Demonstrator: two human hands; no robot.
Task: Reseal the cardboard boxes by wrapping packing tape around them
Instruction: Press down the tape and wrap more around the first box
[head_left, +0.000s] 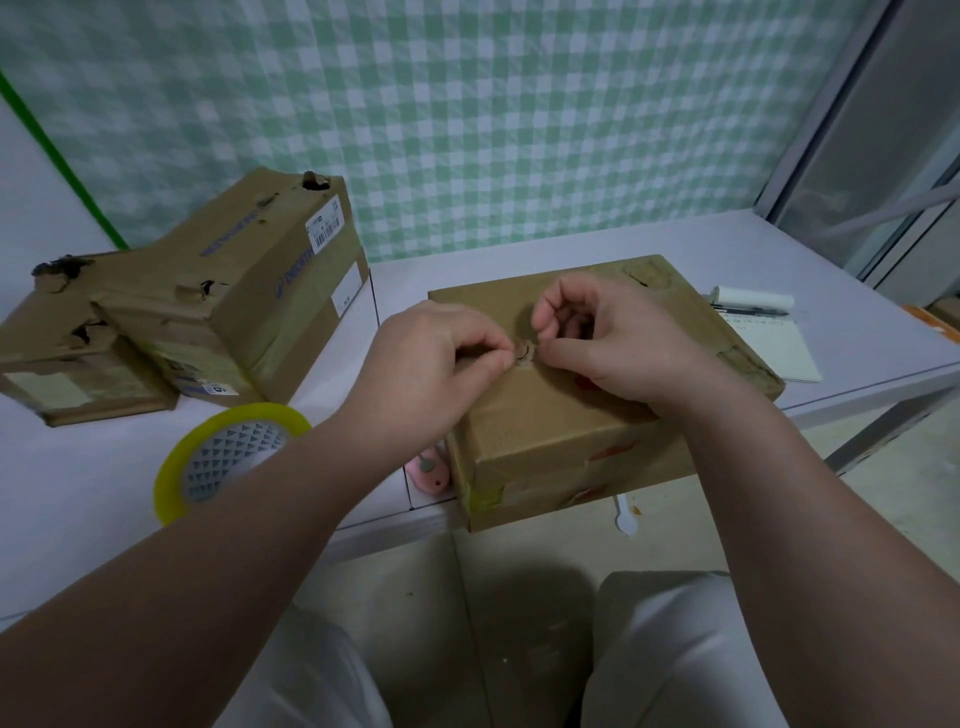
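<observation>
Box (561, 426) — creased brown cardboard, rectangular, overhanging the white table (857, 332) edge. Left hand (431, 358) and right hand (597, 338) each pinch a small curled scrap (522, 356) on its top. Tape roll (228, 457) — yellow-rimmed ring, flat, nearby.

Near box (545, 415): brown cardboard, closed, lying flat and skewed, front corner overhanging the table edge. It has torn patches on the far corner and right edge, red marks, and a yellowish tape patch at the lower-left corner. A small curled tape scrap (522, 354) at top centre is pinched by left hand (441, 353) and right hand (608, 338). Tape roll (228, 452): yellowish with a patterned core, on the table left of the box. Far-left boxes: large labelled box (270, 280) with ripped holes, beside flat box (78, 358), both taped.
</observation>
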